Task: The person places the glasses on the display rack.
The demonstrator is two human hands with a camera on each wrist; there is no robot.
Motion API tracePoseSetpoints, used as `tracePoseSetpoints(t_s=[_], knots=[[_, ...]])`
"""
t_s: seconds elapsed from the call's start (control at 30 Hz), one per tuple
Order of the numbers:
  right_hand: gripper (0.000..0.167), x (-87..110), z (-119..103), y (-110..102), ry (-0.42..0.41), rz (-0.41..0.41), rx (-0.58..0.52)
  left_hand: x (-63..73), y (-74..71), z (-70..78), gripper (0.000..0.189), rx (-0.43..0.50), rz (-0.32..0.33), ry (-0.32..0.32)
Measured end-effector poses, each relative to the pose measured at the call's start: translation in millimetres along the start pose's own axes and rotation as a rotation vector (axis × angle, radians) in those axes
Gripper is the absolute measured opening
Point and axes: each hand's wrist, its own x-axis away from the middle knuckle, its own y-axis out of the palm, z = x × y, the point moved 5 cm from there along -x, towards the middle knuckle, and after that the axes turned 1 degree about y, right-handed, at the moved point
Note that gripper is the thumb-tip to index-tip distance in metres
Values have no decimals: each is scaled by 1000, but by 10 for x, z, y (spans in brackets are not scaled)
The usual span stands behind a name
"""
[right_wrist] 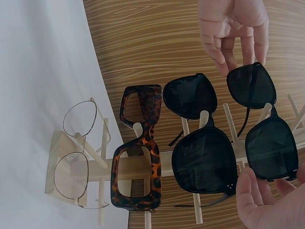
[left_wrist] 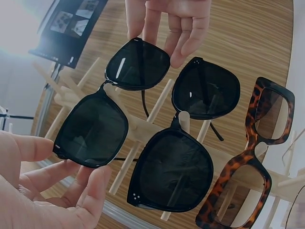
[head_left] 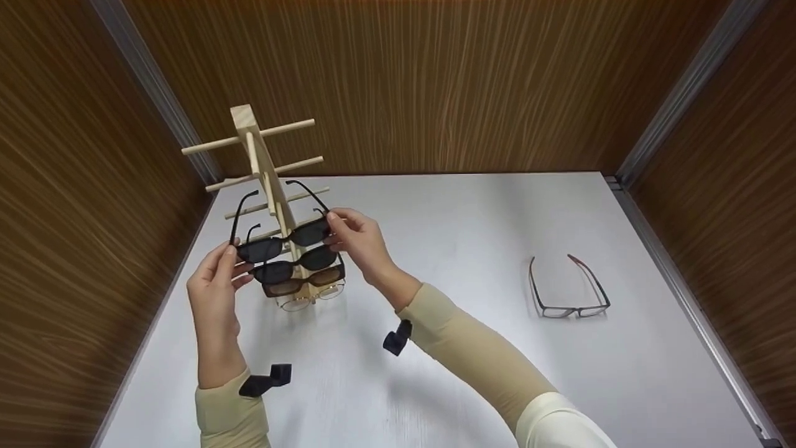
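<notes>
Both hands hold a pair of black sunglasses point(head_left: 260, 250) at a wooden eyewear stand point(head_left: 244, 117). My left hand point(head_left: 213, 281) pinches the frame's left end, while the fingers of my right hand point(head_left: 362, 244) grip the right end. The temples are unfolded and point back past the stand's post. In the left wrist view, the bridge is at a peg point(left_wrist: 112, 93); whether it bears on it I cannot tell. Just below sit other black sunglasses point(right_wrist: 205, 157), then tortoiseshell sunglasses point(right_wrist: 155, 167) and thin wire-rimmed glasses point(right_wrist: 71, 177) at the bottom.
Dark-framed eyeglasses point(head_left: 575, 311) with reddish temple tips lie unfolded on the white table point(head_left: 448, 261) at right. Bare crossbars point(head_left: 289, 127) stick out from the stand's upper part. Wood-grain panels point(head_left: 435, 87) enclose the back and sides.
</notes>
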Motion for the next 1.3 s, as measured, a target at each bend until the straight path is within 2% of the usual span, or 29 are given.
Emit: tracePoseSetpoints(t_s=[0.63, 0.97, 1.3], knots=[[30, -27, 64, -62, 28, 28, -14, -39, -38, -79, 26, 50, 25, -22], [28, 9, 162, -172, 34, 57, -38, 8, -99, -113, 32, 22, 28, -25], [27, 86, 235, -309, 53, 91, -51, 89, -100, -183, 34, 51, 28, -6]])
